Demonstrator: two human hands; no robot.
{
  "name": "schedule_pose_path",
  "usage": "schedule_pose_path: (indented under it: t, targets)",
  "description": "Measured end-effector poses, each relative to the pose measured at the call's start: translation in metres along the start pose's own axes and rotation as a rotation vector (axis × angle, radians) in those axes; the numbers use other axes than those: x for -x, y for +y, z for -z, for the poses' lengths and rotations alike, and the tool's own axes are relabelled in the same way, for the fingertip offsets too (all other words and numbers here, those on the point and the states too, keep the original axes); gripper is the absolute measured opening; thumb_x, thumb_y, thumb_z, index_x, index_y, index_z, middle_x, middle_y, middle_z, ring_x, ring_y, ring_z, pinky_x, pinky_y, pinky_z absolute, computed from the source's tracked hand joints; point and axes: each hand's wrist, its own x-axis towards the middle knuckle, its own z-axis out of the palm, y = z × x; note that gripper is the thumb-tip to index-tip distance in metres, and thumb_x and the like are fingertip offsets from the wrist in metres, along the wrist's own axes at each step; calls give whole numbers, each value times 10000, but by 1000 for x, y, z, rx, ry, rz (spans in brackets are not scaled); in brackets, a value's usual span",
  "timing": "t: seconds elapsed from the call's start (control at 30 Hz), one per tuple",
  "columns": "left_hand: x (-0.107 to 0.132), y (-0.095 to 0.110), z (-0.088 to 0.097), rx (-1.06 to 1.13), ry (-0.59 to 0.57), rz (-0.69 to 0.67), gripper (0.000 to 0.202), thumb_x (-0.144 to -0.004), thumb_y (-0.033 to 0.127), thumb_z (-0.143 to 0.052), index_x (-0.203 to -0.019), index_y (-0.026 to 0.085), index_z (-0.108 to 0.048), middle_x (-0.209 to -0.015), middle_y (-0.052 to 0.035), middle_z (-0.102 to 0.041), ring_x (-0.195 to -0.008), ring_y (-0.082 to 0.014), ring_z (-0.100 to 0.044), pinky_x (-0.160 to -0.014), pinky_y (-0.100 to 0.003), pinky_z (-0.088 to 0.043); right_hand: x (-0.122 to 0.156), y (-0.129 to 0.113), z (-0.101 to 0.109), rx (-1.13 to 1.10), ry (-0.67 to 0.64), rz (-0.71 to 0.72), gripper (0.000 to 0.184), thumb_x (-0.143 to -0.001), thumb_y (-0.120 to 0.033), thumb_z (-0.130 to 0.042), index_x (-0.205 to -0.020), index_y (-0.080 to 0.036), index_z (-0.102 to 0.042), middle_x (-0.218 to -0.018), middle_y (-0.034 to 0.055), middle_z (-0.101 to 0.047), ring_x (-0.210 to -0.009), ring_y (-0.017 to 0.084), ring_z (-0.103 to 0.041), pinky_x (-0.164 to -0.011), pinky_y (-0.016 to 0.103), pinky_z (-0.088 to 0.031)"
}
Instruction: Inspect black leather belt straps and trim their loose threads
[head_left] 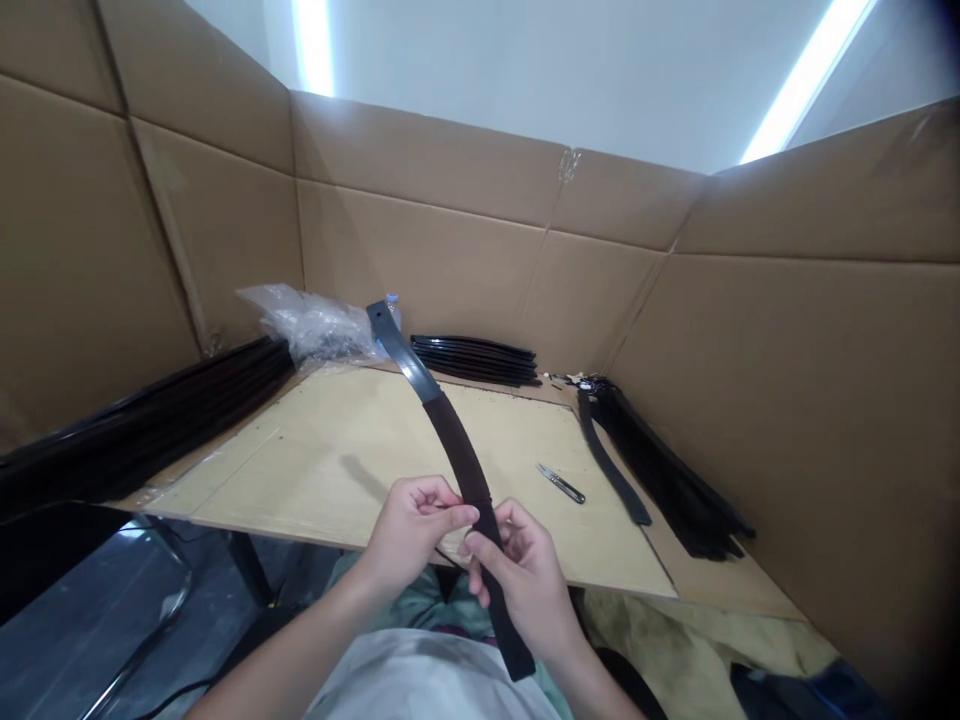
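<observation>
A long, slightly curved black strip (pixel 409 367) slants up and away from me over the table's front edge. A dark brown wrap (pixel 456 445) covers its middle, and its far end is bare and shiny with a small hole. My left hand (pixel 420 528) is closed, thumb and forefinger pinching the strip's left edge near the wrap's lower end. Just below, my right hand (pixel 517 565) is closed on the strip, its thumb across the upper face. A thin dark cord (pixel 448 560) shows under the left fingers. Thread snips (pixel 560 483) lie on the board to the right.
On the right lie a single curved strip (pixel 609 460) and a pile of dark strips (pixel 667 475). More strips are stacked at the back (pixel 474 360) and left (pixel 150 420). Clear plastic bags (pixel 315 325) and a bottle (pixel 393 308) stand back left. Cardboard walls (pixel 435 240) enclose the table.
</observation>
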Motion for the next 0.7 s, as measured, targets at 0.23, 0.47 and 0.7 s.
schedule_pose_path:
  t: [0.23, 0.47, 0.7]
  targets:
    - [-16, -6, 6, -18, 61, -94, 284, -677, 263, -702, -594, 141, -459, -495, 35, -559, -454, -71, -506, -451, -161, -364, -10, 4, 6, -51, 13, 63, 185, -880, -324, -507, -870, -148, -563, -820, 58, -628, -611, 85, -523, -546, 200, -427]
    - [-15, -5, 9, -86, -6, -84, 256, -602, 225, -754, -661, 122, -527, -595, 36, -543, -535, -64, -490, -494, -158, -366, -11, 6, 10, -52, -46, 58, 235, -773, -245, -658, -977, -146, -595, -816, 36, -598, -581, 74, -527, -514, 190, -447]
    - [-1, 3, 1, -144, -37, -76, 242, -688, 254, -694, -598, 118, -516, -501, 53, -490, -412, -27, -390, -395, -141, -287, -5, 1, 12, -140, -130, -50, 331, -726, -218, -696, -809, -210, -375, -655, -39, -578, -445, 100, -556, -357, 205, -474]
